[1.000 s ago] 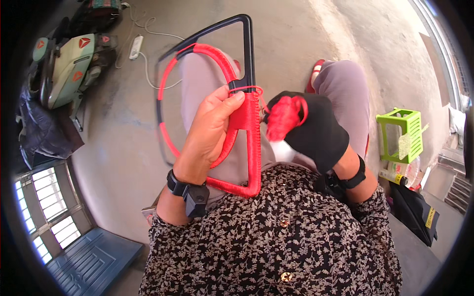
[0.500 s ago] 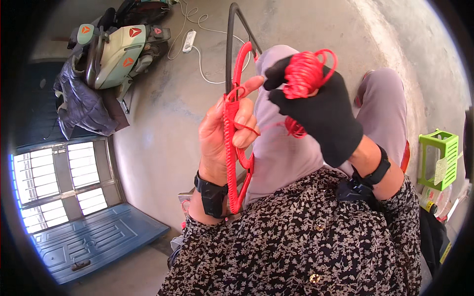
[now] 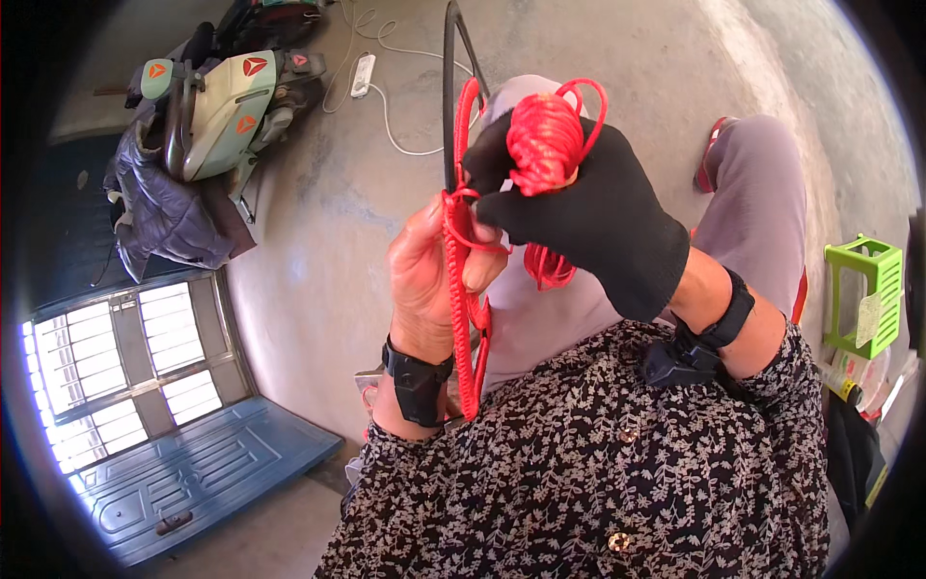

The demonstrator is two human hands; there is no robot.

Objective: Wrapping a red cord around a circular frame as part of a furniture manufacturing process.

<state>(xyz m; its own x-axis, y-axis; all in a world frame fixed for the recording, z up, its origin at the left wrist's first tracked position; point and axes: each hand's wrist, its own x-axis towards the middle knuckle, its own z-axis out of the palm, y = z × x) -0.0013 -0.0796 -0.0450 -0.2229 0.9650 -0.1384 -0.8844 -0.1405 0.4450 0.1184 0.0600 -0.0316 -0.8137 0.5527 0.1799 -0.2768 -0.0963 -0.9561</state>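
My bare left hand (image 3: 422,265) is closed around a narrow looped frame (image 3: 459,338), closely wrapped in red cord along its lower part. Above the wrapping, the frame's bare black tube (image 3: 449,87) rises and bends over at the top. My right hand (image 3: 608,222), in a black glove, grips a wound bundle of red cord (image 3: 543,145), with a loose loop standing off it. More coiled red cord (image 3: 548,267) hangs below that palm. The right thumb and fingertips meet the cord at the upper end of the wrapping, beside the left fingers, which they partly hide.
My knees in light trousers (image 3: 752,183) lie under the work. A scooter (image 3: 231,106) draped with a dark jacket (image 3: 169,203) stands far left, near a white power strip (image 3: 363,75) and its cable. At right is a green plastic stool (image 3: 868,294); at lower left, a blue door (image 3: 207,473).
My right hand has moved left with the cord bundle, up to the wrapped frame. The left forefinger, stretched out before, is now mostly hidden behind the glove.
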